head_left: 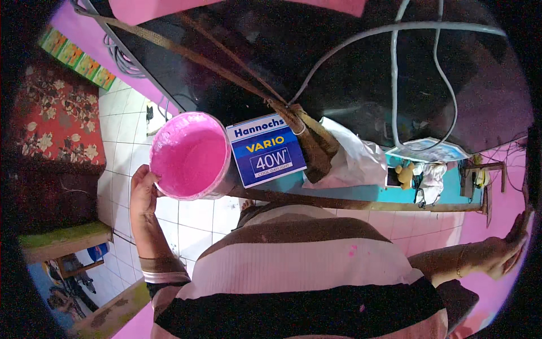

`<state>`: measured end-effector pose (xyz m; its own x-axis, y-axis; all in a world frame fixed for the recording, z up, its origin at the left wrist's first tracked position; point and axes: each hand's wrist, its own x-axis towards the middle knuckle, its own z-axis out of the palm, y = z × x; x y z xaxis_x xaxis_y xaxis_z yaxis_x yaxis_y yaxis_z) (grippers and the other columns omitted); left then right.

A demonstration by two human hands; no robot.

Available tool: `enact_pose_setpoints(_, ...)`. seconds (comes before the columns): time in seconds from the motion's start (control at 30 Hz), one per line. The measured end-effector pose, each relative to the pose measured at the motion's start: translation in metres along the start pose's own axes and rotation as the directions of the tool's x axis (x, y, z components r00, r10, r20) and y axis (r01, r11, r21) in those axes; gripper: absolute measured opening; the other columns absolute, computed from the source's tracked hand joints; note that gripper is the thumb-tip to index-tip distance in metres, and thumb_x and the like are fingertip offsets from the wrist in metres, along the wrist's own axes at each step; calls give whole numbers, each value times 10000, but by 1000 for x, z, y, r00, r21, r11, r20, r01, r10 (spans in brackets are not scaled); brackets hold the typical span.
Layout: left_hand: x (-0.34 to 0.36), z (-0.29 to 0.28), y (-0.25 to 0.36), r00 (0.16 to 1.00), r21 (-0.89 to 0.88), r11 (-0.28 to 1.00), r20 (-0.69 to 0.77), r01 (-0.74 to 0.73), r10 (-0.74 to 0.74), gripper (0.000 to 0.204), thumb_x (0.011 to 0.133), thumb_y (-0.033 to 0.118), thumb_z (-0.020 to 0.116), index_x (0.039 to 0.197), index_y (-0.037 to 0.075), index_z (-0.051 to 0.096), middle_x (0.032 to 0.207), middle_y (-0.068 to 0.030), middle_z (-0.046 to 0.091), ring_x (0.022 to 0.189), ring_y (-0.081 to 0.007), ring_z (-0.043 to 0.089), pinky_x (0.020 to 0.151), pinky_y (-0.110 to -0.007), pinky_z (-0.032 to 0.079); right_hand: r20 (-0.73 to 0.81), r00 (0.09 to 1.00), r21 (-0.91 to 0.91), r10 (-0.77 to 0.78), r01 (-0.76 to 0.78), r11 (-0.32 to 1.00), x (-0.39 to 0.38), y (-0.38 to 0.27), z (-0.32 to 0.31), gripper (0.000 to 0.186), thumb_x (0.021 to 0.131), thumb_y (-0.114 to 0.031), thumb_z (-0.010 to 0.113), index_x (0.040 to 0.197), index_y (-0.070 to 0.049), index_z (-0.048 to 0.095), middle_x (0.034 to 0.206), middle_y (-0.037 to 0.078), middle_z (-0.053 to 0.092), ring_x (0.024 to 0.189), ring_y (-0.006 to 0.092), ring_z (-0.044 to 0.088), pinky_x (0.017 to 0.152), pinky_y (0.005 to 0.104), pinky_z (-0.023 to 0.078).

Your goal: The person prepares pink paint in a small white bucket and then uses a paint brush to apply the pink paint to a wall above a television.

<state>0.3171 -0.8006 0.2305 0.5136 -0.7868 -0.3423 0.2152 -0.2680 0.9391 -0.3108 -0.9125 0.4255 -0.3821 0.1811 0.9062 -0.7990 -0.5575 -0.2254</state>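
Observation:
My left hand grips the near-left rim of a round bucket. Thick pink paint coats the inside, and the bucket tips so that its mouth faces me. At the far right, my right hand reaches out beside the pink wall, fingers stretched and apparently holding nothing. Whether its fingers touch the wall I cannot tell. Right of the bucket stands a blue and white cardboard box. Pink specks dot my striped shirt.
Brown straps and grey cables cross a large dark panel in front. A white plastic bag lies beside the box on a turquoise shelf. Red floral fabric is at left, above white floor tiles.

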Motion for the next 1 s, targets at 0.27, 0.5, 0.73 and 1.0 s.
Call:
enact_pose_setpoints(0.27,1,-10,-28,995,-69,995,-76,-67,62,120,729,41,538,832,83,494,768,-12,548,594,-104,525,447,-209,436,-20,997,75,76,-75,994,-37,-37,32,229,803,48,576,872,262,531,880,397,575,806,453,633,796,470,559)
enact_pose_setpoints(0.5,-3,-8,-13,996,137,990,-85,8,3,244,801,151,542,1027,63,512,855,-19,575,677,-104,546,506,-230,453,135,988,-78,-74,85,993,-16,0,9,230,842,20,552,910,239,534,927,375,585,839,419,639,816,438,549)
enact_pose_setpoints(0.73,-26,11,-21,992,-83,996,-121,21,-31,517,928,482,425,1194,43,484,1080,-100,578,884,-177,580,694,-325,490,53,983,-26,174,-173,985,-12,26,-10,258,892,-57,541,1008,173,556,1006,301,604,918,350,630,852,411,520)
enact_pose_setpoints(1.0,-17,-45,-85,743,-289,873,-659,-393,116,144,857,107,573,967,57,494,839,-98,579,712,-203,585,620,-335,524,-78,968,-125,240,-249,961,-13,34,-7,274,899,-69,539,1057,154,549,1049,265,599,934,316,617,861,371,502)
